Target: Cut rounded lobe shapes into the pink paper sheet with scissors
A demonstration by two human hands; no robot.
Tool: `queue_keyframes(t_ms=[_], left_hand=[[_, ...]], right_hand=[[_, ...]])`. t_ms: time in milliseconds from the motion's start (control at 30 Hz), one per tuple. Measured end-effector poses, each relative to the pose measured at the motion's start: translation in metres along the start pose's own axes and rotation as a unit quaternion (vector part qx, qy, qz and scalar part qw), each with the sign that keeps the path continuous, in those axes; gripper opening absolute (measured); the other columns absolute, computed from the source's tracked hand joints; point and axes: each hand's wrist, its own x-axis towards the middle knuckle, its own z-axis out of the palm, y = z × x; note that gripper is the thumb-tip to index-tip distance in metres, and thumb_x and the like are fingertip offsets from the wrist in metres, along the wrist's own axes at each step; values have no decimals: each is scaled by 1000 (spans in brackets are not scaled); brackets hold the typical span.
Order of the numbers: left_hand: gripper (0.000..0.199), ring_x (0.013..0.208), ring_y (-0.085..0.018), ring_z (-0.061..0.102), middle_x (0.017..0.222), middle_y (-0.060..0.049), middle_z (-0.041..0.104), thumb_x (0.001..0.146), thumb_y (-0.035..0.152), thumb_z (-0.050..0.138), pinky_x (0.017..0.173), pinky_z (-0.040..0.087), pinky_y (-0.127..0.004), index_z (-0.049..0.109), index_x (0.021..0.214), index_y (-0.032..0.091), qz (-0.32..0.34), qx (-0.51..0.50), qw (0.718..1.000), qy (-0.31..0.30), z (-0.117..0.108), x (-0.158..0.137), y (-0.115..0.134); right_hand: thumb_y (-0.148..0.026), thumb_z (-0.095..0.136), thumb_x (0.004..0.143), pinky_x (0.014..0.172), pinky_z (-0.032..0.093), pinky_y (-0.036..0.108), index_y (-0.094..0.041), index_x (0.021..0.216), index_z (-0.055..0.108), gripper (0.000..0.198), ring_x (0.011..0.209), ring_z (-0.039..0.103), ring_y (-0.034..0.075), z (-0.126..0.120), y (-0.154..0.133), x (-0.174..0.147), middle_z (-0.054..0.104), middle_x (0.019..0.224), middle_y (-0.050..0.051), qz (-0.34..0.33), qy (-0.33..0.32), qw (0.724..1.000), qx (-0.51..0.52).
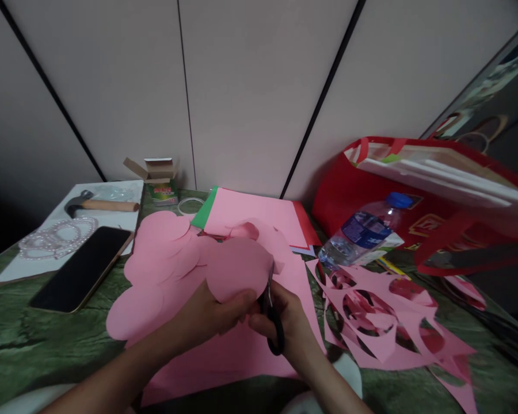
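Note:
My left hand (pixel 224 313) pinches the lower edge of a rounded pink paper piece (pixel 237 267), holding it above the table. My right hand (pixel 287 316) is closed around the black handles of a pair of scissors (pixel 274 319). The scissor blades point up and away, at the right edge of the paper piece. Below both hands lies a large pink paper sheet (pixel 224 368). Left of my hands, several cut pink paper rounds (pixel 159 256) overlap in a loose pile.
At left are a hammer (pixel 107 204), a string of beads (pixel 58 237) and a phone (pixel 82 270). A small open box (pixel 163 187) and coloured paper sheets (pixel 254 210) lie behind. Paper scraps (pixel 384 339), a water bottle (pixel 358 233) and a red bag (pixel 341 184) stand at right.

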Motion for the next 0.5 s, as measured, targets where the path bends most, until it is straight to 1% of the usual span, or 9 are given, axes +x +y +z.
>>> queue_keyframes(t_ms=[233,433,500], left_hand=[[27,32,-5,29,34,9,36,75,23,46,31,21,-17,47,49,17,-8,-53,998,-30,-1,1,-3],[32,31,-4,29,33,8,36,76,26,47,31,21,-17,44,45,17,-17,-47,999,-20,-2,2,-7],[31,31,-4,30,33,9,36,75,26,47,31,21,-17,44,46,17,-15,-47,999,-22,-2,3,-7]], right_hand=[[-25,75,56,47,27,20,-16,72,48,33,53,37,9,0,-1,0,45,60,-5,1,-6,1000,10],[-28,74,57,46,24,21,-16,72,48,32,52,32,9,1,-1,0,41,58,-6,-10,-4,1000,18],[-28,74,58,46,23,21,-15,73,50,31,52,31,9,1,-1,0,40,58,-6,-10,-6,1000,5]])
